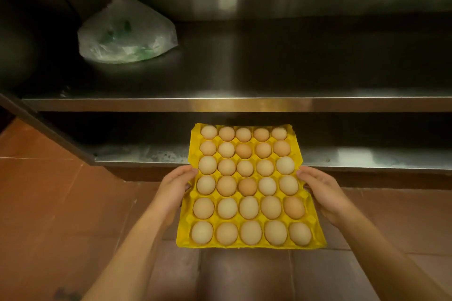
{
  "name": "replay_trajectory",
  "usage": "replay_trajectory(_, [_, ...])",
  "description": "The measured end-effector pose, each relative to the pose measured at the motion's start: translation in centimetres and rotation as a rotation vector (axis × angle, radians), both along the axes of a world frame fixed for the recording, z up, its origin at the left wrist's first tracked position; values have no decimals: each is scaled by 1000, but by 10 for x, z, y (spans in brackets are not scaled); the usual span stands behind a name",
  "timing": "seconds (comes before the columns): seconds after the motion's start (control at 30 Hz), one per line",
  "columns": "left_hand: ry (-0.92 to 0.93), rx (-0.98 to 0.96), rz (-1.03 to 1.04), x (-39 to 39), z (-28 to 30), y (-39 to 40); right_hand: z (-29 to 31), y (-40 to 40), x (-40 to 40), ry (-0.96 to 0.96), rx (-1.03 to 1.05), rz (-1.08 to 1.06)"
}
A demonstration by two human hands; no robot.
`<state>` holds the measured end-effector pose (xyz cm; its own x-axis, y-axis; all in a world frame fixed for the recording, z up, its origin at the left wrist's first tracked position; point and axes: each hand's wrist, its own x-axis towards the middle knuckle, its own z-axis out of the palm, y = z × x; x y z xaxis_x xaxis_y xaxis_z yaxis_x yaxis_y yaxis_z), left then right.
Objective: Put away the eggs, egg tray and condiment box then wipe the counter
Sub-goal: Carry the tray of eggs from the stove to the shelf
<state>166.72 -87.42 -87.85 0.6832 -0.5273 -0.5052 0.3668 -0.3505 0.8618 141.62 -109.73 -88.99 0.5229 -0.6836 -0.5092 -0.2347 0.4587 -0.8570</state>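
Note:
A yellow egg tray full of several pale brown eggs is held level in front of a steel cabinet. My left hand grips the tray's left edge and my right hand grips its right edge, fingers underneath. The tray's far end reaches over the front lip of the lower shelf. No condiment box is in sight.
The upper steel shelf holds a tied clear plastic bag with green contents at its left. A slanted cabinet frame runs down the left side. Red-brown floor tiles lie below and around the tray.

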Motion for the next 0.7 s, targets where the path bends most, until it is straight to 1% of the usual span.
replay_trajectory(0.07, [2,10,9,5,-19,-12,-19,-9,7,4,-5,-19])
replay_trajectory(0.23, [125,21,19,11,-43,-31,-54,-21,13,33,32,-32])
replay_trajectory(0.33, [172,40,-20,15,-47,-39,-64,-25,17,56,56,-44])
replay_trajectory(0.53, [157,97,-49,26,-54,-50,-80,-36,25,56,83,-87])
replay_trajectory(0.7, [213,45,-15,29,-66,-53,-84,-44,34,31,117,-109])
